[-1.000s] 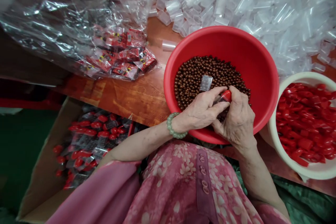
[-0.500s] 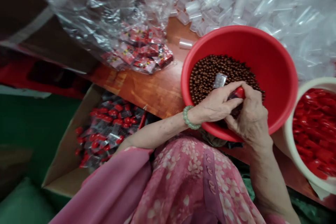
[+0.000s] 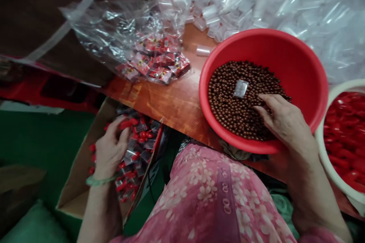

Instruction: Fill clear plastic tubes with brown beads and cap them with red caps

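Note:
My left hand [image 3: 110,146], wearing a green bead bracelet, is over a cardboard box [image 3: 75,176] at the lower left. Its thumb and fingers are apart, close to a red cap [image 3: 129,123] at the fingertips. Inside the box lie several small clear containers with dark contents and red caps [image 3: 135,155]. In the red bowl [image 3: 308,79], my right hand [image 3: 285,119] hovers at the right side, thumb and forefinger apart and nothing visible between them. Shiny brown balls [image 3: 230,110] cover the bowl's bottom. A small clear container [image 3: 241,89] rests on them.
Clear plastic containers [image 3: 270,3] are heaped at the back, with a single clear container [image 3: 203,50] left of the bowl. A clear bag of red packets [image 3: 159,60] lies on the table [image 3: 176,106]. At right stands a white bucket [image 3: 322,148] of red caps [image 3: 346,140].
My left hand has moved from the bowl down to the box on the left. My right hand has opened and shifted slightly right. The red-capped container between them has left the bowl.

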A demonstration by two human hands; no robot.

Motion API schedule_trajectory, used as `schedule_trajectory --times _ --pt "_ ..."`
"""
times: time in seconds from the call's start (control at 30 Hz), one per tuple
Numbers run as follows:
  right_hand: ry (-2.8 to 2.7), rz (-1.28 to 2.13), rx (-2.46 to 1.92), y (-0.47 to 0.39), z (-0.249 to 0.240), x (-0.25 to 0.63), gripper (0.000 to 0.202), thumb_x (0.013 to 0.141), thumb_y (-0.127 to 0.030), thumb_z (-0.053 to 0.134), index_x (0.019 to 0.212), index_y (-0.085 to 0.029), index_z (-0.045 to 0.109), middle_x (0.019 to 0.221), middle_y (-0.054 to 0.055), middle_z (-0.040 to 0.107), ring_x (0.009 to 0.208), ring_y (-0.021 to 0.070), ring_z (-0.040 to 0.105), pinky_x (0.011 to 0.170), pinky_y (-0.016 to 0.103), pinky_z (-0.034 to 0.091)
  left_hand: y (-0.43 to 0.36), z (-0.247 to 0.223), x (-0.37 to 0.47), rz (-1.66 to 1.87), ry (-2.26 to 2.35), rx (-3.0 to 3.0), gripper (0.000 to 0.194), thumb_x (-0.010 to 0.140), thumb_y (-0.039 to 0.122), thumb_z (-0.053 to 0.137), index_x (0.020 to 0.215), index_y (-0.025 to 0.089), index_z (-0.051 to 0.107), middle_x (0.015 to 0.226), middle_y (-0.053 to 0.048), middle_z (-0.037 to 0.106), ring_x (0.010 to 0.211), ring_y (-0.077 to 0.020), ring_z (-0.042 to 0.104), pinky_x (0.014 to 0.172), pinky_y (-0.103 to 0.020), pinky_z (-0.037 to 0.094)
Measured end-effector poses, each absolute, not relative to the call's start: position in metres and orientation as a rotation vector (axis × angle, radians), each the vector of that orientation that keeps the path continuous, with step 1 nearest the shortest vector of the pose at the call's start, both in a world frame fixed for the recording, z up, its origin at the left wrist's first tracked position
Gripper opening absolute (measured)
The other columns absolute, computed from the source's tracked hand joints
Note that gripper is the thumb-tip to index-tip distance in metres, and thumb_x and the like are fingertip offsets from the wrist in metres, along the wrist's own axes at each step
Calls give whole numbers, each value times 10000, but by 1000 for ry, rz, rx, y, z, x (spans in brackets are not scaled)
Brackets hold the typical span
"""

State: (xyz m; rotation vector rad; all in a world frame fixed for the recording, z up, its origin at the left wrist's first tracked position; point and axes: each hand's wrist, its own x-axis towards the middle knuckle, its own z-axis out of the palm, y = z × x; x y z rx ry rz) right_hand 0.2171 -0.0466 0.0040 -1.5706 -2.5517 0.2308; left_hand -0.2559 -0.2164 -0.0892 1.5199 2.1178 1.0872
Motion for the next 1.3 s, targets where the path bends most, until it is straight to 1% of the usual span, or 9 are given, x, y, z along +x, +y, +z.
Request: schedule_trajectory --times 0.07,0.17,0.27,0.4,0.6,0.87,1.0,1.13,1.3 --pt "-2592 294 -1583 -29 9 214 411 1037 -375 486 1358 -154 618 1244 169 719 1099 330 707 947 478 584 -241 -115 -294 715 2399 1667 415 819 452 742 1229 405 705 657 -5 622 741 -350 711 777 -598 603" --pt "-2679 480 -1568 -1 14 205 408 1023 -374 506 1344 -157 630 1195 160 728 1088 327 704 982 484 567 -240 -125 -303 597 2541 1741 592 814 520 676 1377 341 626 862 -88 735 841 -408 735 777 -652 592" --pt "-2749 486 -1532 19 13 196 434 987 -327 544 1386 -169 606 1280 171 665 1096 318 693 1010 483 547 -197 -101 -256 891 2482 1852 605 812 563 687 1348 283 662 1009 -101 799 836 -373 766 719 -596 636" --pt "-2766 450 -1558 31 6 186 524 944 -419 621 1396 -160 566 1309 190 619 1053 317 680 940 460 553 -130 -49 -160 1152 2064 1896 433 944 378 644 1354 239 646 1227 -54 777 1040 -254 771 934 -449 644" --pt "-2542 699 -1784 38 -7 174 341 844 -435 739 1027 -162 647 992 99 695 870 243 634 807 359 485 -68 -21 -65 1393 1623 2074 253 987 254 585 1198 166 693 1157 -74 793 1079 -180 752 971 -333 608" --pt "-2242 1066 -1643 33 -14 172 263 786 -242 741 1017 -156 650 899 36 662 782 177 598 740 296 459 -40 -38 -37 1473 1505 2137 202 986 169 571 1133 175 710 1091 -69 804 1085 -185 744 1006 -359 552" --pt "-2468 870 -1442 28 -2 165 127 873 -218 657 977 -149 680 1001 89 693 899 207 643 815 311 485 -41 -42 -36 1599 1470 2020 229 1004 135 524 1138 188 701 1082 -61 800 1079 -167 738 995 -349 555" --pt "-2876 430 -1519 23 15 144 257 992 -190 468 1119 -113 678 1065 175 725 945 268 694 756 333 463 -42 -46 -34 1689 1409 1904 278 1012 126 504 1219 204 673 1066 -48 794 1060 -151 727 986 -338 557" --pt "-3205 210 -1368 25 21 106 378 968 -66 353 1105 -76 705 1019 222 745 921 297 739 686 344 444 -43 -49 -35 1657 1442 1819 303 1039 188 463 1279 212 645 1124 -60 787 1095 -158 716 1029 -359 545"
